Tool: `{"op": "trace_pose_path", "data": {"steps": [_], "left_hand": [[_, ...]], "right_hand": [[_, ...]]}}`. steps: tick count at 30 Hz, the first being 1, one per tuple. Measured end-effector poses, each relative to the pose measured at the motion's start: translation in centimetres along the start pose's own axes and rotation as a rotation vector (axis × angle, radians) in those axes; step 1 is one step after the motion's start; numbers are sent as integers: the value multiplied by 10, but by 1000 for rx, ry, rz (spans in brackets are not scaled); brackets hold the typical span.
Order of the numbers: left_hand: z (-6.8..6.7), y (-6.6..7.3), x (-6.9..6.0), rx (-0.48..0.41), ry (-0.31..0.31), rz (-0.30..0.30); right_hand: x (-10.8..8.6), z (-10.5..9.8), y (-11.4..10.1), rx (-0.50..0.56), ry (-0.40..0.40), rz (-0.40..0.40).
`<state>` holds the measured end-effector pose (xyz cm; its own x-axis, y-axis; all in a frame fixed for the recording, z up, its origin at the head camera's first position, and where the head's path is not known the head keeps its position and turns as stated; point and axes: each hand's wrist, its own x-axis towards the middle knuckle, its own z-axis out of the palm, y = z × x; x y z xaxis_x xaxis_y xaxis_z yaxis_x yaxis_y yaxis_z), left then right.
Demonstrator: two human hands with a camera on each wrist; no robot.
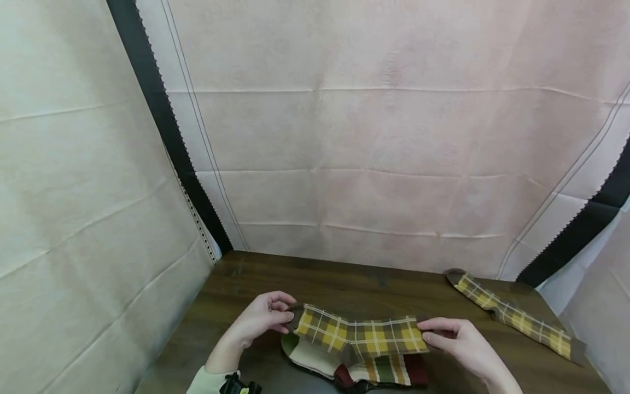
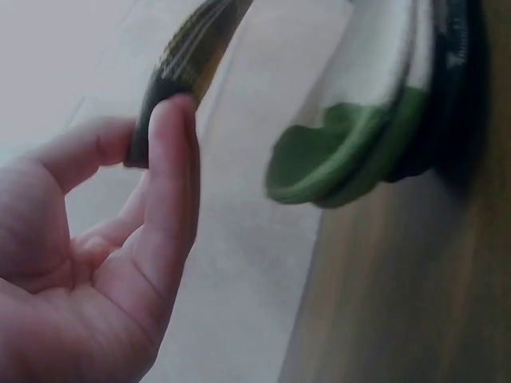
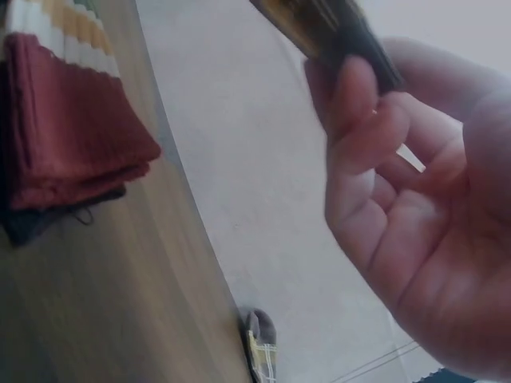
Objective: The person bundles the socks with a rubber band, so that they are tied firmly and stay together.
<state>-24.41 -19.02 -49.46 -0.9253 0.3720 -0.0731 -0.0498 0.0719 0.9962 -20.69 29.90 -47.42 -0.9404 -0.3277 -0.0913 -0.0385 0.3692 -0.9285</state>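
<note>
A yellow-and-brown plaid sock [image 1: 374, 335] is stretched between both hands above the table. My left hand [image 1: 263, 318] pinches its dark toe end between thumb and fingers, also seen in the left wrist view. The right hand [image 1: 460, 346] pinches the dark cuff end. Right below lies a striped sock [image 1: 317, 358] with a green toe and a maroon cuff [image 3: 84, 120]; its layered edges suggest more than one sock. Something dark [image 3: 32, 227] lies under it. The held sock hides part of this pile in the head view.
Another plaid sock [image 1: 526, 323] lies flat at the right side of the brown wooden table [image 1: 305, 273]. Pale fabric walls [image 1: 369, 137] with black edging strips [image 1: 177, 148] stand behind and beside the table.
</note>
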Motion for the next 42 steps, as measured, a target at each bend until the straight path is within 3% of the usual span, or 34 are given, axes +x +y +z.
{"op": "trace_pose_path", "data": {"steps": [7, 14, 23, 31, 42], "left_hand": [[2, 5, -5, 9, -117, -13], [-1, 5, -7, 9, -119, -13], [-4, -3, -6, 15, -171, -43], [-6, -9, -4, 33, -174, -68], [-12, -5, -7, 10, -150, -29]], "right_hand": [[-4, -7, 4, -36, -137, 7], [-4, -6, 8, -53, -186, 29], [1, -1, 13, -87, -210, 29], [1, 4, 16, -42, -228, 83], [4, 6, 16, -56, -264, 101]]}}
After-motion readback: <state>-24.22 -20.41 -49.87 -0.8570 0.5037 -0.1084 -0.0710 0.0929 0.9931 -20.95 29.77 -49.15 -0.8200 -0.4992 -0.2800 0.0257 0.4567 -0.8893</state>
